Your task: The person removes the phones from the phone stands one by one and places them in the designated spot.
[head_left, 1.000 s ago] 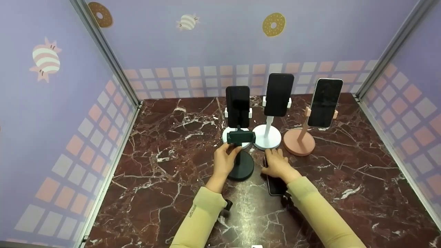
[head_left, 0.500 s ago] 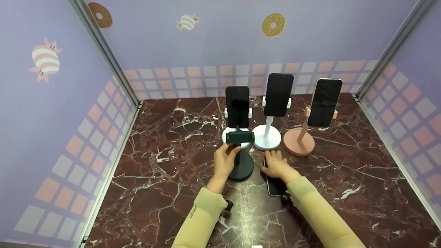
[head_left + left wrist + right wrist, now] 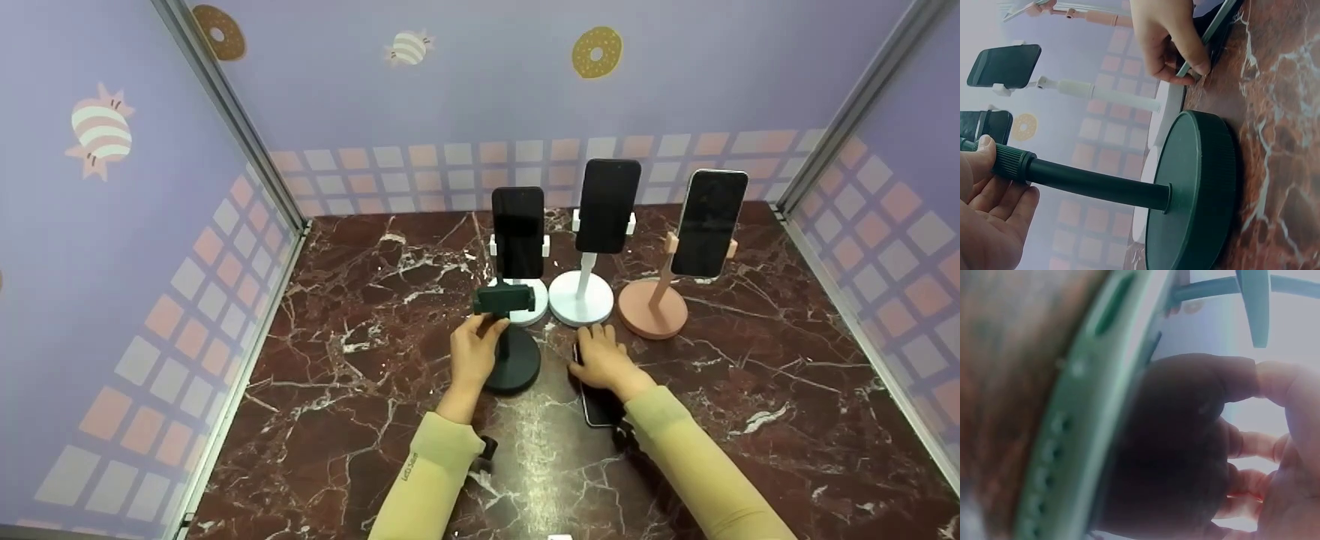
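Observation:
My left hand grips the stem of a dark green phone stand just below its bare clamp. In the left wrist view, my thumb and fingers close round the ribbed collar, and the round base is close over the marble table. To its right, my right hand lies over a dark-screened phone, thumb and fingers at its edges. The right wrist view shows this phone's pale metal edge close up, with speaker holes. My right palm hides much of the phone in the head view.
Behind my hands stand two white phone stands, each with a black phone, and a pink-orange stand bearing a silver-edged phone. Patterned purple panels enclose the marble table at the back and sides.
My left hand has moved slightly left with the green stand, drawing its base away from the phone. The right hand and its phone stay in place.

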The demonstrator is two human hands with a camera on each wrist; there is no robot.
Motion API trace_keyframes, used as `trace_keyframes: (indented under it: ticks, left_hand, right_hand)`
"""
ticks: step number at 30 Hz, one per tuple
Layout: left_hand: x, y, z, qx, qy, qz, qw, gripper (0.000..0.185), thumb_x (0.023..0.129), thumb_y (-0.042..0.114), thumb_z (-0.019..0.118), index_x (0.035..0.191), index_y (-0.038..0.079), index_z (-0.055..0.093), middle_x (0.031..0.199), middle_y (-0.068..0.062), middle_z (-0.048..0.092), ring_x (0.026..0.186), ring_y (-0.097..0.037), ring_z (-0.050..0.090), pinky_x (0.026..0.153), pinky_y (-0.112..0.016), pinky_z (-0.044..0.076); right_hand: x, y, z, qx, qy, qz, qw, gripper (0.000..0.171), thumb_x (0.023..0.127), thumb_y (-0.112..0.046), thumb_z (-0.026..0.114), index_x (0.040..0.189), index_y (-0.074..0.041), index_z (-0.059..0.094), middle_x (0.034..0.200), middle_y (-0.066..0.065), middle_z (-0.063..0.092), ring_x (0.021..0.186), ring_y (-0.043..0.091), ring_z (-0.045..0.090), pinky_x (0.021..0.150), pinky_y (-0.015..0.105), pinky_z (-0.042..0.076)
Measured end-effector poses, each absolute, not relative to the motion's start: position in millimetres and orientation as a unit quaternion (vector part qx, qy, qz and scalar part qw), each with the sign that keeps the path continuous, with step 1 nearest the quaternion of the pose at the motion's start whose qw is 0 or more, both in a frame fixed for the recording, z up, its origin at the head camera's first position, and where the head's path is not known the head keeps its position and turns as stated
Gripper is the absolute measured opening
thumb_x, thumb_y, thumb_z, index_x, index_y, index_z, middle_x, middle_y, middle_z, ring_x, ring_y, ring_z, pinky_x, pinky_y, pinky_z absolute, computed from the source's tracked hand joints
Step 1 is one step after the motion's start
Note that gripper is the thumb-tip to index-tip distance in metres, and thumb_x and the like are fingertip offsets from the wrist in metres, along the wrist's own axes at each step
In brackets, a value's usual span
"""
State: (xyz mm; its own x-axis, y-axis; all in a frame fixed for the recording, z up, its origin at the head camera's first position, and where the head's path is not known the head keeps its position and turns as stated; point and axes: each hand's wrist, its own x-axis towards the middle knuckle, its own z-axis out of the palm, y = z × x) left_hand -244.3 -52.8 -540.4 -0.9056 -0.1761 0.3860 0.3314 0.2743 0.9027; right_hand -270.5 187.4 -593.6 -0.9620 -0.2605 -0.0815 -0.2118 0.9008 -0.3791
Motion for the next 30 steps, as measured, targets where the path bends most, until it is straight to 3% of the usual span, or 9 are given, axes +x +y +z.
trace_keyframes:
  ticks: [13,20,30]
  left_hand:
    - [-250.7,-75.8,-536.4,-0.015,-0.771,-0.591,0.236,0.017,0.089,0.010,0.079,0.098,-0.004,0.076,0.093,-0.020,0.077,0.082,-0.023,0.069,0.074,-0.025,0.055]
    - [-259.5,-88.5,-530.9,0.027,-0.787,-0.569,0.237,0.020,0.090,0.014,0.080,0.102,-0.002,0.077,0.097,-0.019,0.077,0.087,-0.031,0.071,0.078,-0.036,0.056]
    - [-276.4,-106.5,-525.3,0.016,-0.786,-0.559,0.263,0.020,0.090,0.012,0.078,0.102,-0.004,0.076,0.096,-0.021,0.077,0.086,-0.032,0.071,0.077,-0.036,0.057]
  right_hand:
    - [-268.5,189.0,-596.7,-0.123,0.972,-0.194,0.042,0.049,0.088,-0.026,0.076,0.118,0.003,0.051,0.125,0.032,0.046,0.121,0.051,0.040,0.085,0.069,0.049]
    - [-267.1,186.7,-596.9,-0.112,0.973,-0.196,0.035,0.050,0.089,-0.026,0.076,0.119,0.005,0.050,0.125,0.033,0.045,0.119,0.051,0.040,0.083,0.069,0.052]
    - [-265.0,184.1,-595.2,-0.099,0.975,-0.194,0.041,0.052,0.093,-0.025,0.074,0.123,0.008,0.047,0.132,0.035,0.042,0.122,0.052,0.037,0.085,0.069,0.052]
